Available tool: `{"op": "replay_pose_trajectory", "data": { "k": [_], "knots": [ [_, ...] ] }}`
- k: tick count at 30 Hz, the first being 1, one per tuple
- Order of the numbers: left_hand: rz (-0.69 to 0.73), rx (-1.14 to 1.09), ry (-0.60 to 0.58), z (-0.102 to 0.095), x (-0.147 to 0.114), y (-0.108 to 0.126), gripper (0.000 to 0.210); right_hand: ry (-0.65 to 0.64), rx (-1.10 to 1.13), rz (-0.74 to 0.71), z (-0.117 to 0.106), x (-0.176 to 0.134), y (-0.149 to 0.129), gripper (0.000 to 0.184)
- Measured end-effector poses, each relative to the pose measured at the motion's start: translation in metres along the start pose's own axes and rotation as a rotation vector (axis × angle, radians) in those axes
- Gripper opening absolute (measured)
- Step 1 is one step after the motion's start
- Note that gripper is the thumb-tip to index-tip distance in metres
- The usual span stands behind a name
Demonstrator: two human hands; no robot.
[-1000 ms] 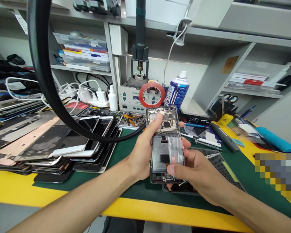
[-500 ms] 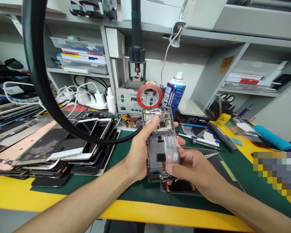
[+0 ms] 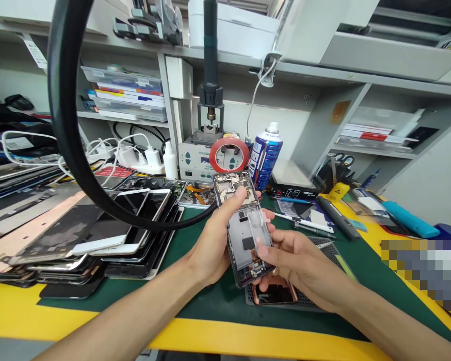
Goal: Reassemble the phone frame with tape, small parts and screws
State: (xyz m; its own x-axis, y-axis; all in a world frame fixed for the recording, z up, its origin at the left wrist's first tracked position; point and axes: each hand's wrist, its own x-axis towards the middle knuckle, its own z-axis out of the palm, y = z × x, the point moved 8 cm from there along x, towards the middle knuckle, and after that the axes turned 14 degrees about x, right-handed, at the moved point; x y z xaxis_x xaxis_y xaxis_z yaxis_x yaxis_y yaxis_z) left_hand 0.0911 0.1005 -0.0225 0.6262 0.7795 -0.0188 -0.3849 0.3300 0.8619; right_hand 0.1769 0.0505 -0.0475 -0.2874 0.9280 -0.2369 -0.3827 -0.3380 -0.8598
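Observation:
An opened smartphone (image 3: 238, 238) is tilted above the bench, its circuit board bare at the top and a grey bay below. My left hand (image 3: 208, 243) is closed round its left side, thumb on the circuit board. With the thumb on its lower right edge and fingers beneath, my right hand (image 3: 295, 253) grips the same phone. A translucent film strip (image 3: 257, 224) lies along the bay's right side, close to the right thumb. Under the hands, a dark phone panel with copper-coloured edges (image 3: 274, 296) rests on a grey perforated mat (image 3: 311, 303), partly hidden.
Stacked phones and screens (image 3: 143, 240) crowd the left. A thick black hose (image 3: 67, 125) loops in front. Behind stand a red tape roll (image 3: 229, 141), a blue spray can (image 3: 265, 155) and a grey machine (image 3: 193, 160). Pens and tools (image 3: 304, 220) lie on the right.
The phone has turned slightly anticlockwise, its top leaning further left, and its lower end tilts differently. Both hands keep their hold. My view has shifted a little.

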Motion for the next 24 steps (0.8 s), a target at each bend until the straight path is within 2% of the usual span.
{"op": "replay_pose_trajectory", "data": {
  "k": [7,10,13,17,20,24],
  "knots": [
    [0.023,-0.023,-0.008,0.000,-0.001,0.004,0.042,-0.044,0.030,-0.004,0.003,0.001,-0.001,0.021],
    [0.091,-0.024,-0.050,0.004,-0.003,0.012,0.038,-0.078,0.168,0.008,0.003,0.001,-0.006,0.018],
    [0.170,0.068,-0.089,0.008,-0.003,0.021,0.028,-0.131,0.400,0.026,0.000,0.001,-0.011,0.017],
    [0.153,0.194,0.024,-0.001,0.003,0.019,0.022,-0.190,0.621,0.117,-0.002,0.001,-0.011,0.032],
    [0.175,0.236,0.105,-0.009,0.005,0.018,0.022,-0.245,0.611,0.228,0.002,0.000,-0.004,0.035],
    [0.256,0.252,0.163,-0.016,0.003,0.024,0.025,-0.259,0.537,0.293,0.006,-0.001,0.002,0.052]
  ]
}}
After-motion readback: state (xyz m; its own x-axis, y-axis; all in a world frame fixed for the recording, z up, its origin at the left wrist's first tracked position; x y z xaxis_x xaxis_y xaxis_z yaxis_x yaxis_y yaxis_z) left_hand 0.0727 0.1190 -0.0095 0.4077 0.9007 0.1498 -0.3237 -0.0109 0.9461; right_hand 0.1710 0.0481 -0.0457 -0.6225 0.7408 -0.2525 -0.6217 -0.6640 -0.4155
